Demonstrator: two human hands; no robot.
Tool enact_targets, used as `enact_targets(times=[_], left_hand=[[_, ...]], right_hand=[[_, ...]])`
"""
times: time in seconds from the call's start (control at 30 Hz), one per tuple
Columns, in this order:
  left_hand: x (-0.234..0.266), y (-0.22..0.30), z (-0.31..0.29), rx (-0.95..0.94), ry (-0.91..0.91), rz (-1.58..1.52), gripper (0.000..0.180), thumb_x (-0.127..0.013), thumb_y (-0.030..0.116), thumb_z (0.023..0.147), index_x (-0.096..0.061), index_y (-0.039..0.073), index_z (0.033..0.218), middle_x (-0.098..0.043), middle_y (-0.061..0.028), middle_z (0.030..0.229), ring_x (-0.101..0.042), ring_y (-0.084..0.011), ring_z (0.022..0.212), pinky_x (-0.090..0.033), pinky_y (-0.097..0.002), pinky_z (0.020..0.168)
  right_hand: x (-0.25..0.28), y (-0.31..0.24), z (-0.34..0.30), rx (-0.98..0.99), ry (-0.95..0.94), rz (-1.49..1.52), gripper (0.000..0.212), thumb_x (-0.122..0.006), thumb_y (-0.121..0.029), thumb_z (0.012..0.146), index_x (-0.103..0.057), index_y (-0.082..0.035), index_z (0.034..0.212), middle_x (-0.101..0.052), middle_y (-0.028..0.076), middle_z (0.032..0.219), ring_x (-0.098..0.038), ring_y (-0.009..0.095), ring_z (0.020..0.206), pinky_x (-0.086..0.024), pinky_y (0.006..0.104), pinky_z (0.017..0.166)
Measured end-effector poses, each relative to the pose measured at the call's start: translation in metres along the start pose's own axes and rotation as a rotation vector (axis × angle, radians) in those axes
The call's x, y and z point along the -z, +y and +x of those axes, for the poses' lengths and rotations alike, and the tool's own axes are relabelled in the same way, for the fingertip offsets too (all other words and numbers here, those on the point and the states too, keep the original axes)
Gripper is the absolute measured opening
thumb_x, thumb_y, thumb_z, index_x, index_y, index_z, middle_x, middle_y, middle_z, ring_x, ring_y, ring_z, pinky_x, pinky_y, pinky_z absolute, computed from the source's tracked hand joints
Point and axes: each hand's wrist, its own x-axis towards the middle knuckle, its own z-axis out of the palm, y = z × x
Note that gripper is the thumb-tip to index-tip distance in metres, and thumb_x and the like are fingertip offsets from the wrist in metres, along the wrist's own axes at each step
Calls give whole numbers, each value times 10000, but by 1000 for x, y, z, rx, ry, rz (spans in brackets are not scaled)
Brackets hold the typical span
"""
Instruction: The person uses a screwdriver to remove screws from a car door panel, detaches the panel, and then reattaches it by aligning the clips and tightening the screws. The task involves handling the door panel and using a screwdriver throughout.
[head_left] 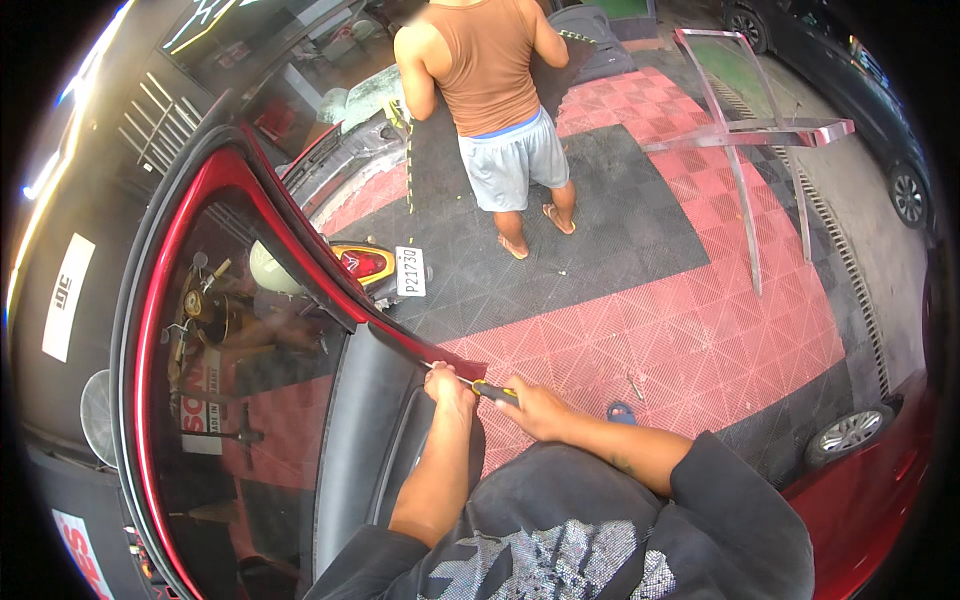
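A screwdriver (495, 392) with a black and yellow handle lies in my right hand (537, 408), whose fingers are wrapped round the grip. Its thin metal shaft points left toward the edge of a red car door (205, 185). My left hand (449, 386) is closed at the shaft, close against the door edge; its fingertips are partly hidden. Below the window glass (270, 400), the door's dark inner trim panel (365, 400) runs toward me beside my left forearm. Where exactly the screwdriver's tip rests, I cannot tell.
Ahead stands a person (490, 80) in a brown tank top and grey shorts. A motorcycle's yellow and red tail (365, 264) pokes out beyond the door. At the right are a metal frame stand (735, 135), a dark car (850, 90) and a red car (870, 480). Red and black tiles (640, 320) cover the floor.
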Motion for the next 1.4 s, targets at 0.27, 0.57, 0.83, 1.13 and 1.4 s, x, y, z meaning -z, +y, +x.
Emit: enact_targets(times=[0.27, 0.57, 0.83, 1.13, 1.4], left_hand=[[15, 3, 11, 90, -40, 32, 145, -460, 153, 1061, -586, 107, 1005, -590, -31, 847, -508, -132, 578, -360, -277, 438], [20, 9, 19, 146, -87, -20, 227, -437, 221, 1115, -594, 123, 985, -561, 4, 709, -387, -88, 465, -288, -274, 409], [15, 9, 16, 140, -94, -49, 236, -456, 216, 1115, -607, 116, 963, -579, 6, 718, -428, -87, 482, -301, -265, 418], [9, 6, 18, 117, -49, -80, 219, -482, 189, 1094, -611, 120, 931, -584, 6, 714, -393, -84, 462, -285, -265, 410], [13, 12, 14, 159, -66, -106, 223, -471, 231, 1100, -617, 136, 961, -572, 27, 692, -403, -78, 452, -286, -245, 385]], right_hand=[[19, -17, -4, 352, 298, -346, 272, -614, -379, 1052, -603, -119, 1133, -617, 84, 708, -629, 294, 590, -509, 450, 563], [4, -9, -12, -142, 99, 130, 329, -589, -406, 1055, -592, -78, 1090, -683, 120, 811, -692, 290, 718, -544, 451, 693], [16, -19, -3, 134, -56, -445, 319, -610, -402, 1041, -556, -88, 1067, -677, 142, 777, -706, 297, 690, -566, 432, 628], [10, -10, 2, -46, -30, -149, 398, -592, -390, 1063, -575, -96, 1331, -676, 94, 771, -711, 259, 701, -553, 405, 619], [-6, 0, 11, -765, -371, 1118, 307, -551, -360, 1098, -580, -118, 1284, -488, -24, 709, -440, 109, 561, -399, 335, 517]])
